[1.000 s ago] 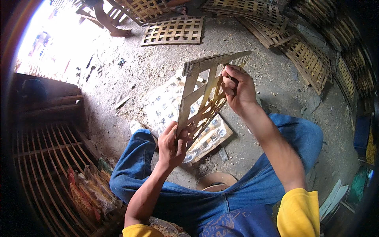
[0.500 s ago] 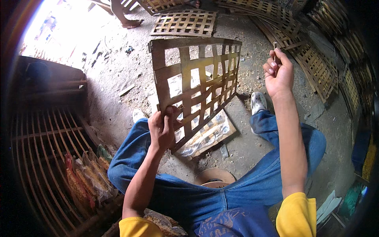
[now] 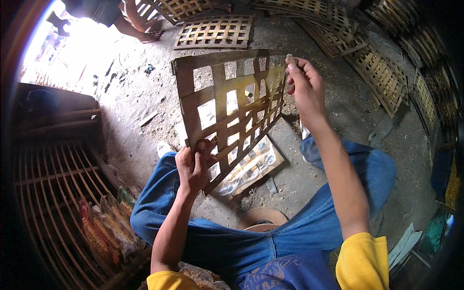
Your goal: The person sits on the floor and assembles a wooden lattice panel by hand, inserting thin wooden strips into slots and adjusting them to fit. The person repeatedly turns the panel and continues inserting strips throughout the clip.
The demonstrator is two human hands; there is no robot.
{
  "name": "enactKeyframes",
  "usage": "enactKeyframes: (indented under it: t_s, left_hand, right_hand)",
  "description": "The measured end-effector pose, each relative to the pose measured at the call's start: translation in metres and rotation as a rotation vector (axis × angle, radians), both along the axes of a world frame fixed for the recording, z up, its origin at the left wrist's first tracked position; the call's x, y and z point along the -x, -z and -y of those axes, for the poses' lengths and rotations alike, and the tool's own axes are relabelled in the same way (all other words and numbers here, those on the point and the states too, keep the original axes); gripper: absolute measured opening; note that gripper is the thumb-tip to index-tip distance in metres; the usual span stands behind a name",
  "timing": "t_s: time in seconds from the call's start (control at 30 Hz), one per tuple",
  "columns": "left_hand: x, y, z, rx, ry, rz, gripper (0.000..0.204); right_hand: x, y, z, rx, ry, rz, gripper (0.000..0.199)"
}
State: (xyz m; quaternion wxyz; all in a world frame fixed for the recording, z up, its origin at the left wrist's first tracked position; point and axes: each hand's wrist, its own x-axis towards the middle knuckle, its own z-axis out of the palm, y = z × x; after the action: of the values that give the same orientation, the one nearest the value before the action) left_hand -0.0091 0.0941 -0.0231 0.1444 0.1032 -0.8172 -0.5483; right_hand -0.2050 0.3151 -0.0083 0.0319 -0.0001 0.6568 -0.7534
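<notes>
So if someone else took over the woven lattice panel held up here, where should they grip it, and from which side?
Probably the wide outer strips of the lattice panel, from the lower left edge, where the left hand already pinches it. It stands tilted on edge, and the open gaps let fingers wrap a strip.

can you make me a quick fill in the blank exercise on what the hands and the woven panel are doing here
1. The left hand grips the woven bamboo panel at its ______ edge.
2. The right hand pinches the panel's top ______ corner.
3. Both sleeves are ______ in colour.
4. Another finished lattice panel lies flat on the ______ farther off.

Missing words: bottom; right; yellow; ground
</notes>
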Motion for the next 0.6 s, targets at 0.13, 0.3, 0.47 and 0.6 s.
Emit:
enactKeyframes:
  t_s: [0.13, 0.3, 0.47, 0.6]
  left_hand:
    - [0.002, 0.001, 0.001, 0.013, 0.008, 0.002, 0.034]
    - [0.000, -0.002, -0.001, 0.018, 0.015, 0.012, 0.034]
    - [0.001, -0.007, -0.001, 0.166, 0.062, -0.009, 0.031]
    - [0.003, -0.015, -0.006, 0.197, 0.081, -0.043, 0.028]
  right_hand:
    - [0.009, 0.005, -0.011, -0.010, 0.156, 0.089, 0.018]
    - [0.016, 0.011, -0.017, 0.028, 0.296, 0.132, 0.019]
    - [0.019, 0.010, -0.018, 0.125, 0.384, 0.075, 0.023]
    - [0.022, 0.009, -0.022, 0.245, 0.388, 0.030, 0.024]
